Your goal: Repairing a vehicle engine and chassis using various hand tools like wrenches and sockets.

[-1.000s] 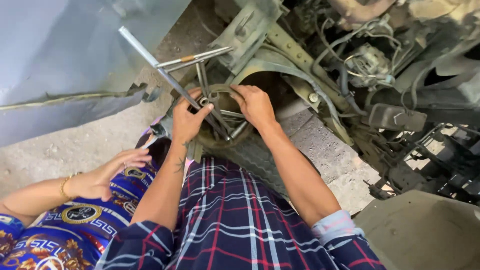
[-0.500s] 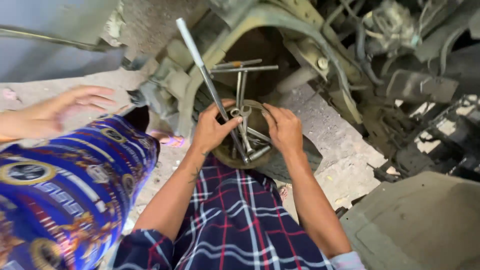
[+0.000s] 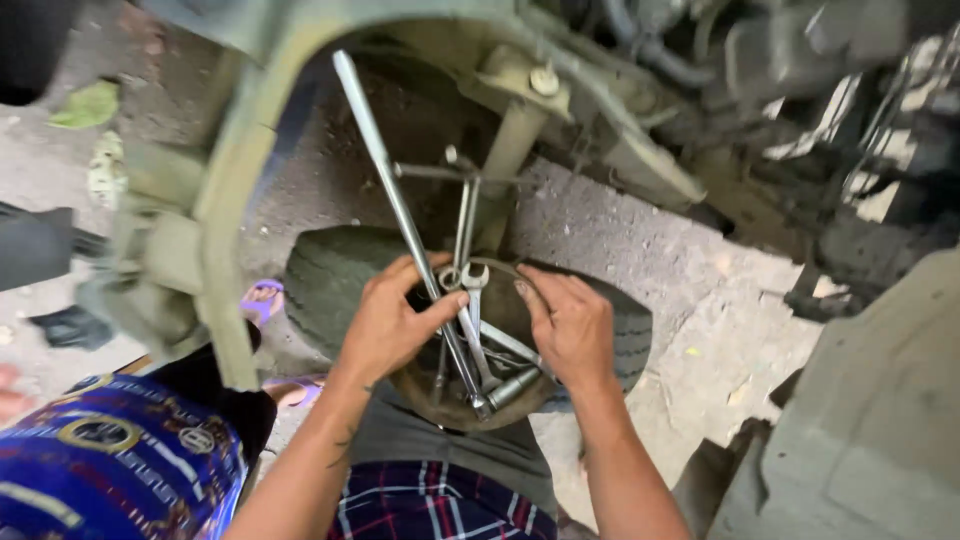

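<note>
A tyre (image 3: pixel 330 285) lies flat on the ground in the middle of the view, and its wheel hollow (image 3: pixel 430 395) works as a bowl for tools; the left hand (image 3: pixel 385 325) is at the 9 o'clock rim of this hollow, fingers curled around the long bar (image 3: pixel 385 170), thumb pressed on it, so the hand is clamped on the bar; the bar rises from the bottom of the hollow toward 11 o'clock and ends high, in front of the dark wheel arch (image 3: pixel 245 190). The right hand (image 3: pixel 570 325) rests at the 3 o'clock rim, fingers bent and spread over the edge; whether it holds something, I cannot tell. Between the two hands stand a ring spanner (image 3: pixel 474 300) and a cross wrench (image 3: pixel 462 195), both leaning toward 12 o'clock; a socket (image 3: pixel 512 388) lies at the bottom, at 5 o'clock, near the foot of the bar. The gap between the hands is narrow and full of metal; free room exists mostly at 3 o'clock, on the concrete ground (image 3: pixel 690 290). At 7 o'clock another person in blue patterned cloth (image 3: pixel 110 465) sits close to the left forearm.
</note>
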